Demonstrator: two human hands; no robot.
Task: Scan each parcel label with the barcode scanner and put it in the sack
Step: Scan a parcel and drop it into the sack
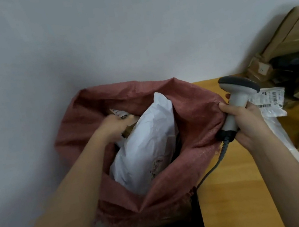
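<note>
Left hand (114,126) grips labelled parcel (124,121) inside sack (193,110) mouth; right hand (244,117) holds scanner (238,92) and sack rim. Risk: rim slips free, mouth collapses, parcel snags

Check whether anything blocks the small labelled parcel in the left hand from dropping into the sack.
Partly. The big white crumpled plastic mailer fills most of the reddish woven sack's mouth. The left hand holds the small brown labelled parcel in the gap beside it, already inside the rim.

Barcode labels show on the clear bag (270,100) and white parcel (146,145). Their print is too blurred to read.
</note>
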